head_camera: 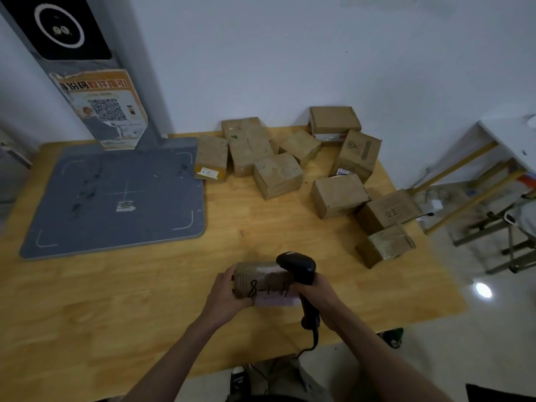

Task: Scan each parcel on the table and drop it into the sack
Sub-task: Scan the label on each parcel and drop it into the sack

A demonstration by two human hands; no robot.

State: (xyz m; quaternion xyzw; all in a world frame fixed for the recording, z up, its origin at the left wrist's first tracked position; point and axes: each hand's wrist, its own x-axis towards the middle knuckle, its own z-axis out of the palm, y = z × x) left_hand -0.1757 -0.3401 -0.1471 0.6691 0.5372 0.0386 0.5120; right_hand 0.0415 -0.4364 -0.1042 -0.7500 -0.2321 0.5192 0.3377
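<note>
The wooden desk (145,300), pale and smooth with visible grain, is seen to carry everything. A flat grey scanning mat (116,195) with rounded corners and white frame marks is laid at the far left corner, and from its back edge a grey post (87,82) bearing a torn orange poster (107,108) rises against the wall. A cluster of brown cardboard parcels (304,163) is spread from the far edge down along the right edge; all are boxy, matte, taped and some labelled, and several lie tilted or touching.

Near the front edge, roughly at its middle, one small parcel (265,281) is held just above the desk. It is of ribbed brown cardboard with dark handwriting and a pale label on the side facing the camera. It is judged to be light and stiff, not slippery, and unlikely to be fragile; it is best taken by its short ends, so that the label stays uncovered.

Its left end is grasped by the left hand (229,294), fingers wrapped around it. The handle of a black corded barcode scanner (301,274), of glossy plastic, is clenched in the right hand (316,297), the head being held over the parcel's right end.

No sack can be made out.
</note>
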